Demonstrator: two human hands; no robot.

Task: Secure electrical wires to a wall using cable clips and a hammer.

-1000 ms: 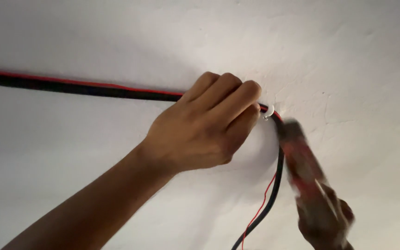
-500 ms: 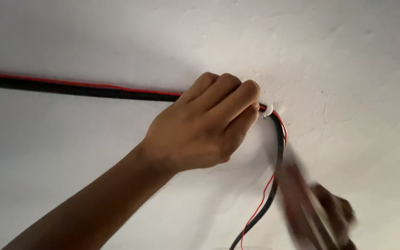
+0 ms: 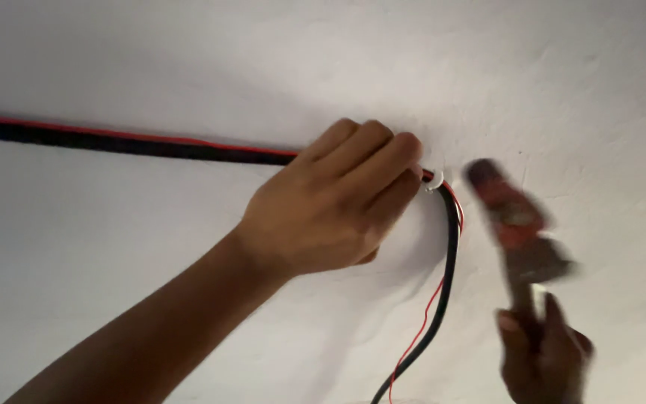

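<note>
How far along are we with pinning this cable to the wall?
Done: the black and red cable lies flat along the white wall left of the hand. In hand: the left hand pinches a small white clip over the cable at the bend, while the right hand swings a blurred red-and-black tool beside it. Left: the cable below the clip hangs loose.

Two bare hands are seen: the left hand [image 3: 334, 206] at the frame's centre, with an unsleeved forearm, and the motion-blurred right hand [image 3: 543, 355] at the lower right. No rings or gloves are worn.
</note>
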